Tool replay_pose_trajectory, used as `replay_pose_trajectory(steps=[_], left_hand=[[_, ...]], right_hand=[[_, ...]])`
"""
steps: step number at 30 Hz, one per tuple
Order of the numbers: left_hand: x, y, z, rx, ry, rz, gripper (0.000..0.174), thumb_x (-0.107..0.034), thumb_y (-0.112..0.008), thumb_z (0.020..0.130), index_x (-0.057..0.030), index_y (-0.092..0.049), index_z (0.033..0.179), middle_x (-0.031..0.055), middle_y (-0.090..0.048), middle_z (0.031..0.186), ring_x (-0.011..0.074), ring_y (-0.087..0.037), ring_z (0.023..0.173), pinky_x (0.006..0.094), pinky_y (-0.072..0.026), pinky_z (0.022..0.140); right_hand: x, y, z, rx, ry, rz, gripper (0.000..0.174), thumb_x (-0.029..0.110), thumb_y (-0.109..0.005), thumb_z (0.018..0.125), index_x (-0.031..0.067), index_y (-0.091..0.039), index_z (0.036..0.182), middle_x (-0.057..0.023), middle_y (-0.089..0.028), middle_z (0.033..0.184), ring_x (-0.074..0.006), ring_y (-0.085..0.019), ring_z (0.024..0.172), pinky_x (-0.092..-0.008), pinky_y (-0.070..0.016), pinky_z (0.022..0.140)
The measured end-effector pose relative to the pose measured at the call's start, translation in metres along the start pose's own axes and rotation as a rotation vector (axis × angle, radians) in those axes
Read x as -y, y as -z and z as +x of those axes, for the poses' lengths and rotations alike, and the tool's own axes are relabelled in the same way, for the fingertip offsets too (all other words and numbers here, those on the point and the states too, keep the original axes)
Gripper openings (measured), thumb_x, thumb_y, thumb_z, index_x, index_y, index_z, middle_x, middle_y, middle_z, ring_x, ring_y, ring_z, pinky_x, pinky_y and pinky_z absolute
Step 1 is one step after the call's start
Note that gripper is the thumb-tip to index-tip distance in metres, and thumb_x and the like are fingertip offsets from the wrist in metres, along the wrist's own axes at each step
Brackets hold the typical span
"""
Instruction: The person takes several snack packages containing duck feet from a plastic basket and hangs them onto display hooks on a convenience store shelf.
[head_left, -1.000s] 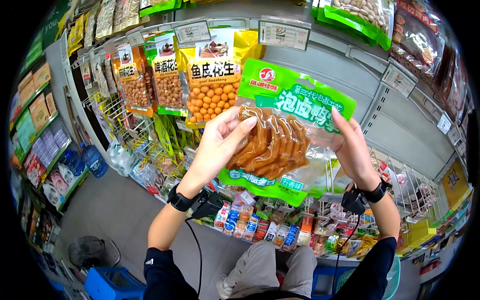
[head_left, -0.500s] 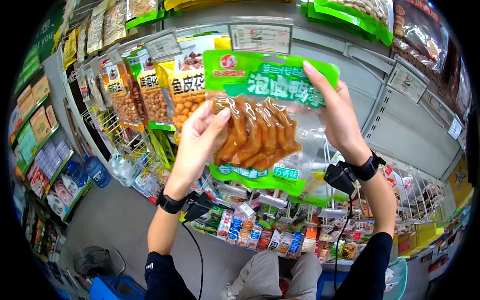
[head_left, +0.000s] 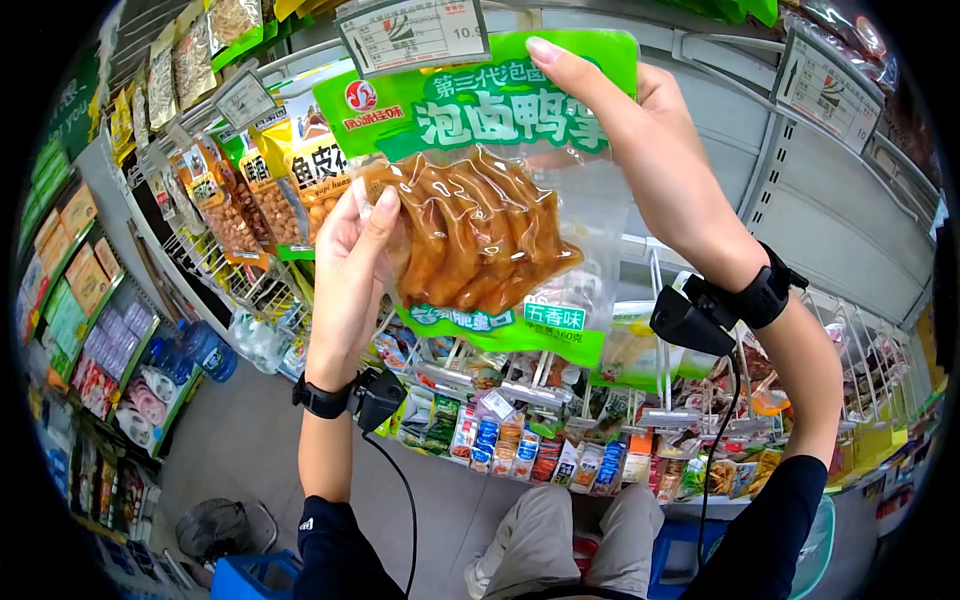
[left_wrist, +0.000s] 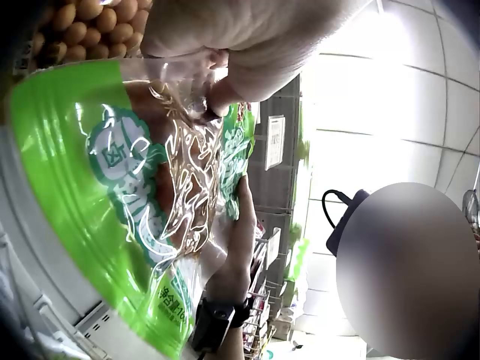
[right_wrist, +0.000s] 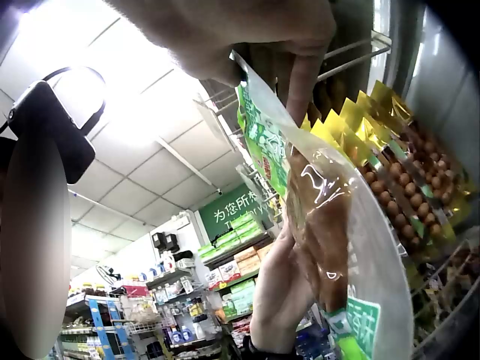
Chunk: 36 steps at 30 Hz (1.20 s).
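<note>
A green-and-clear plastic packet of braised duck feet is held up in front of the shelf, its printed face toward the head camera. My left hand pinches its left edge, thumb lying over the clear window and the other fingers behind. At the upper right corner my right hand grips the packet, thumb across the green top band. The right wrist view shows the packet nearly edge-on and slightly bowed. From the left wrist camera, the left hand is at the packet's clear side edge.
Bags of coated peanuts hang to the left of the packet. A price tag overlaps its top edge. Below are wire racks and a row of small snack packs. A blue stool and a fan stand on the floor.
The packet has shifted left and looks larger, closer to the head camera. My right thumb lies farther in along the top band than at first. Both hands keep their hold.
</note>
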<state>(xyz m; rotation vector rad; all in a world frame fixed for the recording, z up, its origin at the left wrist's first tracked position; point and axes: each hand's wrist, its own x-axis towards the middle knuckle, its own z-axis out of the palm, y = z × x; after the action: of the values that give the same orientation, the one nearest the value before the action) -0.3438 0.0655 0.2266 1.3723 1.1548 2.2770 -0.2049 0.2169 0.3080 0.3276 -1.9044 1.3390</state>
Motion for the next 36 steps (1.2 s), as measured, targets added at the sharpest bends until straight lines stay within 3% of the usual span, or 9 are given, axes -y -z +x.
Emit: replay_pose_trajectory(steps=[9,11,18,21,24,31,32,33,36], left_hand=[[-0.006,0.001,-0.007,0.009,-0.007,0.013,0.033,-0.018,-0.048,0.088,-0.0007,-0.043,0.116,0.0050,-0.053,0.110,0.0113,-0.050,0.100,0.0262,-0.0384,0.088],[-0.008,0.002,-0.009,0.013,0.001,0.025,0.033,-0.018,-0.048,0.088,-0.0007,-0.043,0.116,0.0051,-0.053,0.109,0.0114,-0.050,0.100,0.0263,-0.0384,0.088],[-0.015,-0.005,-0.007,-0.004,0.001,0.059,0.031,-0.019,-0.047,0.088,-0.0015,-0.045,0.114,0.0057,-0.053,0.110,0.0117,-0.051,0.101,0.0268,-0.0381,0.088],[-0.017,-0.005,-0.003,-0.035,-0.004,0.061,0.030,-0.019,-0.047,0.088,-0.0025,-0.046,0.113,0.0041,-0.055,0.106,0.0084,-0.052,0.094,0.0236,-0.0401,0.082],[-0.007,0.010,0.002,0.001,0.051,0.065,0.027,-0.020,-0.049,0.088,-0.0044,-0.048,0.110,-0.0026,-0.054,0.096,0.0004,-0.047,0.075,0.0166,-0.0391,0.066],[0.000,0.004,0.006,0.007,0.111,0.013,0.027,-0.023,-0.050,0.087,-0.0056,-0.051,0.108,-0.0010,-0.054,0.102,0.0042,-0.050,0.089,0.0199,-0.0421,0.072],[-0.001,0.005,0.003,-0.006,0.132,0.030,0.028,-0.024,-0.051,0.087,-0.0058,-0.051,0.107,-0.0046,-0.054,0.087,0.0011,-0.048,0.074,0.0162,-0.0396,0.062],[0.002,0.011,0.002,-0.013,0.136,0.029,0.028,-0.024,-0.051,0.087,-0.0058,-0.051,0.107,-0.0046,-0.054,0.087,0.0011,-0.048,0.074,0.0162,-0.0396,0.062],[0.014,0.020,-0.002,-0.007,0.214,0.042,0.028,-0.025,-0.051,0.086,-0.0057,-0.052,0.106,-0.0110,-0.034,0.064,-0.0025,-0.024,0.051,0.0131,-0.0206,0.046]], right_hand=[[0.000,-0.006,0.000,-0.013,0.101,0.029,0.031,0.030,-0.056,0.081,0.0019,-0.060,0.093,-0.0045,-0.061,0.079,-0.0095,-0.059,0.065,-0.0235,-0.0504,0.058],[0.005,-0.006,-0.002,0.004,0.073,0.034,0.027,0.019,-0.054,0.085,-0.0020,-0.057,0.102,0.0002,-0.059,0.087,-0.0028,-0.049,0.077,-0.0183,-0.0391,0.066],[0.016,-0.005,0.000,-0.025,0.032,-0.059,0.029,0.024,-0.051,0.086,0.0004,-0.057,0.102,0.0033,-0.056,0.085,-0.0030,-0.044,0.074,-0.0181,-0.0362,0.063],[0.006,-0.001,0.010,-0.015,0.043,-0.060,0.030,0.023,-0.052,0.085,-0.0005,-0.055,0.104,-0.0001,-0.058,0.091,-0.0050,-0.048,0.082,-0.0198,-0.0385,0.070],[-0.002,-0.001,0.015,-0.052,0.009,-0.073,0.031,0.029,-0.056,0.081,0.0009,-0.060,0.093,-0.0045,-0.061,0.079,-0.0087,-0.059,0.067,-0.0232,-0.0505,0.058],[-0.020,0.009,0.021,-0.001,-0.046,-0.021,0.033,0.030,-0.056,0.082,-0.0002,-0.058,0.094,-0.0049,-0.061,0.082,-0.0092,-0.059,0.070,-0.0239,-0.0512,0.063],[-0.019,0.008,0.020,-0.009,-0.067,-0.014,0.033,0.030,-0.055,0.082,-0.0003,-0.058,0.094,-0.0052,-0.060,0.083,-0.0095,-0.059,0.070,-0.0243,-0.0511,0.066],[-0.017,0.008,0.018,-0.005,-0.073,-0.012,0.033,0.030,-0.055,0.082,-0.0003,-0.058,0.094,-0.0052,-0.060,0.083,-0.0095,-0.059,0.070,-0.0243,-0.0511,0.066],[-0.011,0.009,0.004,0.025,-0.117,-0.003,0.041,0.035,-0.056,0.080,-0.0025,-0.058,0.097,-0.0082,-0.060,0.088,-0.0143,-0.060,0.074,-0.0244,-0.0485,0.072]])
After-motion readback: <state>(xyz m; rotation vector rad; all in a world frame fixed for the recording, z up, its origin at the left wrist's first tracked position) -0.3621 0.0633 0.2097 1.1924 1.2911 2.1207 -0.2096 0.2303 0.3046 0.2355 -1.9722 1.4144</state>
